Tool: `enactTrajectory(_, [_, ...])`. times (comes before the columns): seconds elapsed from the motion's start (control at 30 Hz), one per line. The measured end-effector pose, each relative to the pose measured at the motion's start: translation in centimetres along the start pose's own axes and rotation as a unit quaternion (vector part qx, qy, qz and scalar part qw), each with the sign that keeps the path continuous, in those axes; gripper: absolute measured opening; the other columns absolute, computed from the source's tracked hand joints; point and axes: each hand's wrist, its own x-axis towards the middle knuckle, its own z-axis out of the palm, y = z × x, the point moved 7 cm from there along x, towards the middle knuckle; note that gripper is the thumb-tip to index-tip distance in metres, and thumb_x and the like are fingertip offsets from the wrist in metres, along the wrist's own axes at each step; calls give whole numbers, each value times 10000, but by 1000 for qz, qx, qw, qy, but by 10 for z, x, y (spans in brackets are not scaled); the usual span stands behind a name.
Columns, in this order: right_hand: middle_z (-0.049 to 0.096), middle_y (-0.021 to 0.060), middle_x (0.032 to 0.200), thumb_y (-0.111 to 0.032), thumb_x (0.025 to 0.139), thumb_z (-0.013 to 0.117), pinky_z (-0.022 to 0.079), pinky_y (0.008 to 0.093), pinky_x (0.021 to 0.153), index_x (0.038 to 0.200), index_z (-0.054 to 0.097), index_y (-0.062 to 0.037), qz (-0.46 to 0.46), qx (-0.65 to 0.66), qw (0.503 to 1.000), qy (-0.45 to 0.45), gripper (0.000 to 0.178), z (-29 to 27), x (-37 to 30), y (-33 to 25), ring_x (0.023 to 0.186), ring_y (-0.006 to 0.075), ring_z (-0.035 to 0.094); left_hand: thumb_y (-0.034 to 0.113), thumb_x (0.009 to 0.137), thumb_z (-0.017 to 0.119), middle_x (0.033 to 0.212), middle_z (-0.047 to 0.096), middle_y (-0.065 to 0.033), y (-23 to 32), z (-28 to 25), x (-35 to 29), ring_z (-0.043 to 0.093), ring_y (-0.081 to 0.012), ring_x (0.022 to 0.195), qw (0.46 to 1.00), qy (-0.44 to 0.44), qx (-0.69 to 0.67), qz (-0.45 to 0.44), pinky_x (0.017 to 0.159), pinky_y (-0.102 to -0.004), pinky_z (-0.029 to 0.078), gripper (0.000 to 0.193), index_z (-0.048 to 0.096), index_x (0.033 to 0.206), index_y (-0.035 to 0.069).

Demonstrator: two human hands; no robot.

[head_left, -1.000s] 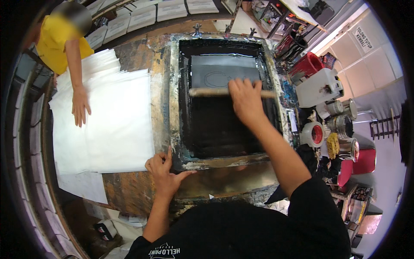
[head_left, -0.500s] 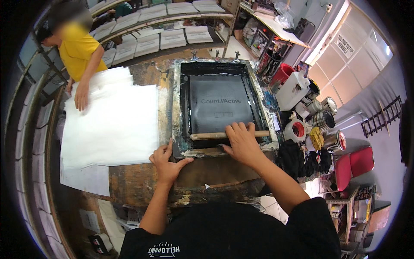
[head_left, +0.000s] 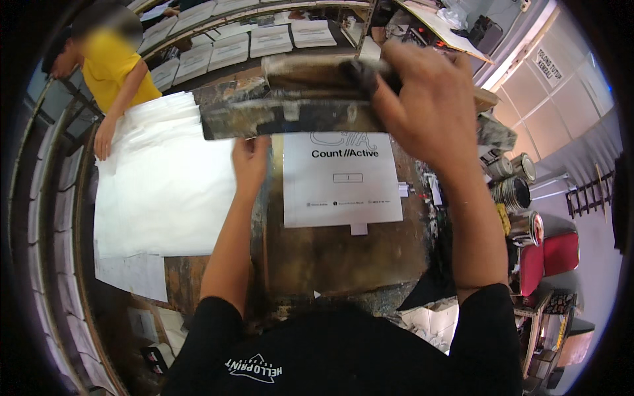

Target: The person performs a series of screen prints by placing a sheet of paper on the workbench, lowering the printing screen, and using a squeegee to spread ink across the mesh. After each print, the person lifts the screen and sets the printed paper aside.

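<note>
Two hands belong to the person at work, and a third, a co-worker's hand point(head_left: 104, 140), rests flat on the stack of white sheets point(head_left: 165, 191) at the left. The right hand point(head_left: 422, 99) is clamped over the top edge of one screen-printing frame point(head_left: 290, 109), which is lifted up close to the camera with its ink-stained wooden edge tilted toward the lens. A dark, ink-smeared patch sits under the fingers, and whether a squeegee is held against the frame there is hard to tell. The left hand point(head_left: 249, 162) reaches up to the frame's lower edge; its fingertips are hidden behind the wood, so its grip cannot be told.

Under the raised frame lies one freshly printed white sheet point(head_left: 342, 181) on the brown, stained print table point(head_left: 343, 257), flat and square to the person — black lettering at its top, a small box in the middle, tiny marks along the bottom. The frame hides the sheet's top edge.

At the right stand about four paint tins point(head_left: 512, 191), partly cut off by the right forearm, beside one red seat point(head_left: 548, 254). Rows of printed sheets point(head_left: 271, 39) dry on racks behind — too bent by the lens to count.
</note>
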Motion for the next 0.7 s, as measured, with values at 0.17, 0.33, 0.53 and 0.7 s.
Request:
enactTrajectory(0.17, [708, 197, 853, -547, 1034, 539, 478, 471, 796, 1004, 721, -30, 85, 8, 990, -113, 549, -5, 62, 12, 834, 373, 676, 288, 996, 764, 1027, 685, -164, -62, 88, 77, 669, -348, 916, 926, -41, 299, 229, 763, -454, 541, 301, 780, 1162, 38])
enactTrajectory(0.33, [661, 139, 655, -552, 1056, 530, 485, 387, 600, 753, 679, 19, 180, 70, 962, -191, 663, -13, 83, 3, 585, 243, 627, 328, 995, 756, 890, 685, -159, -61, 104, 78, 656, -369, 806, 895, -31, 340, 287, 715, -503, 516, 306, 778, 1091, 39])
enactTrajectory(0.53, [724, 262, 911, -572, 1049, 504, 516, 523, 776, 1127, 754, -43, 20, 60, 997, -46, 589, 9, 59, 27, 864, 481, 691, 226, 1041, 720, 760, 685, -159, -39, -45, 33, 592, -181, 665, 972, 57, 228, 30, 657, -353, 499, 236, 740, 980, -1])
enactTrajectory(0.7, [746, 246, 1074, -545, 1010, 555, 466, 483, 910, 1256, 735, -33, -16, -33, 999, -1, 597, 5, 27, 21, 992, 435, 676, 218, 1068, 684, 724, 651, -59, -35, -241, -60, 518, -116, 653, 921, 265, 284, 43, 610, -310, 456, 287, 703, 944, -40])
